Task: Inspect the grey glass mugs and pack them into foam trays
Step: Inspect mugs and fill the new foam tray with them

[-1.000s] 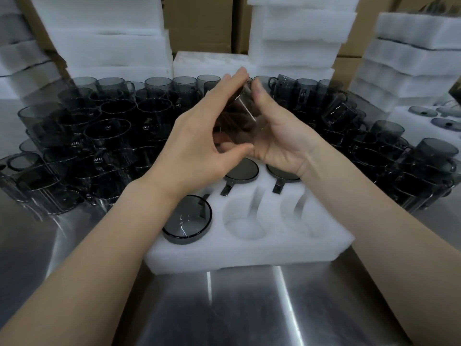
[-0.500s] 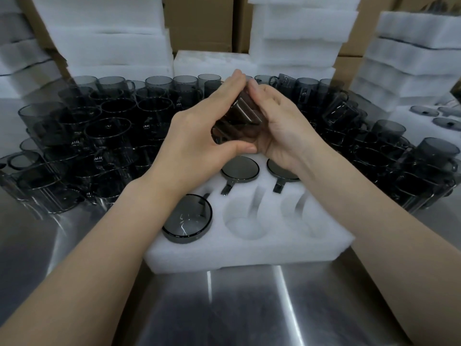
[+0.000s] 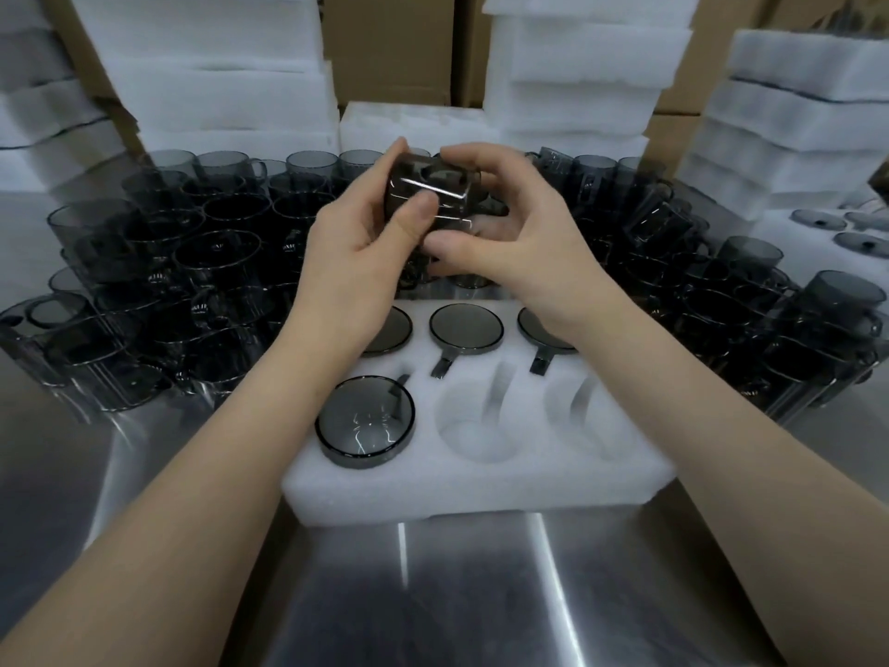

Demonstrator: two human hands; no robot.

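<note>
Both hands, left hand (image 3: 358, 262) and right hand (image 3: 517, 233), grasp a grey glass mug (image 3: 428, 195) at twelve o'clock above the white foam tray (image 3: 471, 483).

Factory packing station: stacked white foam trays (image 3: 207, 65), brown cardboard cartons (image 3: 389, 45), massed grey glass mugs (image 3: 216, 243) on a stainless steel bench (image 3: 433, 594).

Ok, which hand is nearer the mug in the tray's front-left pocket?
Left. The left hand hangs behind and above that mug; the right hand is farther off, up and to the right.
</note>
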